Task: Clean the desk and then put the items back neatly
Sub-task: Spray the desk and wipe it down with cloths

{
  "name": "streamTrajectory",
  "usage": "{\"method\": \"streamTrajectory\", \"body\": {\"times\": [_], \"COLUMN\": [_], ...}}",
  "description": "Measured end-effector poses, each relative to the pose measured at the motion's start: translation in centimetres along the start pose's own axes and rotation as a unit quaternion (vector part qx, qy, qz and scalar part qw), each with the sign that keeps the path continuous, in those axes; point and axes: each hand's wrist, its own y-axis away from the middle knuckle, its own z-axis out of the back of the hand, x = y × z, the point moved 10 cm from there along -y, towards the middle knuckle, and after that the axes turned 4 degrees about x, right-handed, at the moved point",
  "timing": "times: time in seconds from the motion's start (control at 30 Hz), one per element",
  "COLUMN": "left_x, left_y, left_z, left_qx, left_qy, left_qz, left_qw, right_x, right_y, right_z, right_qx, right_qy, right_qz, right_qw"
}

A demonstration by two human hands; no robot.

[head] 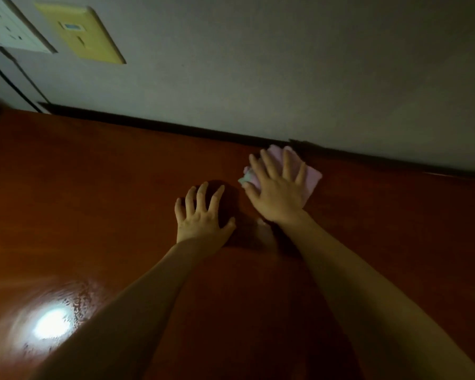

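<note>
A glossy red-brown desk [93, 201] fills the lower view and meets a grey wall at the back. My right hand [277, 187] lies flat with spread fingers on a folded pink cloth [313, 179], pressing it onto the desk close to the back edge. A pale green corner of the cloth shows by my thumb. My left hand [203, 215] rests on the bare desk just left of the cloth, fingers spread and slightly arched, holding nothing. Most of the cloth is hidden under my right hand.
A white socket panel [8, 26] and a yellow wall plate [80, 34] sit on the wall at the upper left, with dark cables [11, 80] running down to the desk. A lamp glare [51, 323] reflects on the desk at the lower left.
</note>
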Motion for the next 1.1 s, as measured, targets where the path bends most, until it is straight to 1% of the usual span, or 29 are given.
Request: {"method": "streamTrajectory", "body": {"times": [0.1, 0.17, 0.27, 0.37, 0.43, 0.53, 0.6, 0.67, 0.77, 0.83, 0.9, 0.93, 1.03, 1.1], "left_x": [-0.6, -1.1, -1.8, -2.1, -2.1, -2.0, -2.2, -2.2, -2.6, -3.3, -3.9, -4.0, -4.2, -4.4], "left_y": [0.5, 0.9, 1.4, 1.7, 1.6, 1.8, 1.8, 1.7, 2.4, 3.0, 3.4, 3.7, 4.9, 6.2], "left_z": [-0.2, -0.6, -1.3, -1.5, -1.5, -1.7, -1.8, -1.8, -2.4, -2.7, -2.6, -2.5, -2.3, -2.8], "left_qx": [0.009, 0.020, 0.021, 0.000, -0.009, -0.012, -0.014, -0.010, 0.018, 0.024, 0.021, 0.017, 0.001, -0.010], "left_qy": [-0.005, -0.009, -0.002, 0.005, 0.009, 0.014, 0.017, 0.015, 0.005, 0.002, 0.005, 0.008, 0.011, 0.002], "left_qz": [0.021, 0.031, 0.043, 0.049, 0.044, 0.041, 0.043, 0.044, 0.042, 0.038, 0.030, 0.026, 0.008, -0.003], "left_qw": [1.000, 0.999, 0.999, 0.999, 0.999, 0.999, 0.999, 0.999, 0.999, 0.999, 0.999, 0.999, 1.000, 1.000], "right_x": [0.5, -1.8, -8.6, -14.1, -15.4, -14.5, -11.8, -7.7, -3.0, -2.5, -4.1, -5.6, -11.2, -13.7], "right_y": [3.8, 6.5, 7.8, 6.5, 5.2, 2.9, 1.2, 0.6, 2.9, 5.9, 8.4, 9.4, 11.3, 12.4], "right_z": [-1.5, -2.4, -2.2, -0.9, -0.2, 0.7, 0.9, 0.6, -1.2, -2.2, -2.9, -2.9, -2.6, -2.5], "right_qx": [0.010, 0.020, 0.031, 0.028, 0.014, -0.015, -0.024, -0.019, 0.003, 0.014, 0.026, 0.026, 0.029, 0.025], "right_qy": [0.016, 0.038, 0.044, 0.012, -0.014, -0.041, -0.041, -0.009, 0.031, 0.047, 0.052, 0.050, 0.025, 0.005], "right_qz": [0.079, 0.081, 0.011, -0.063, -0.103, -0.147, -0.124, -0.059, 0.036, 0.089, 0.110, 0.094, -0.014, -0.066], "right_qw": [0.997, 0.996, 0.998, 0.998, 0.994, 0.988, 0.991, 0.998, 0.999, 0.995, 0.992, 0.994, 0.999, 0.998]}}
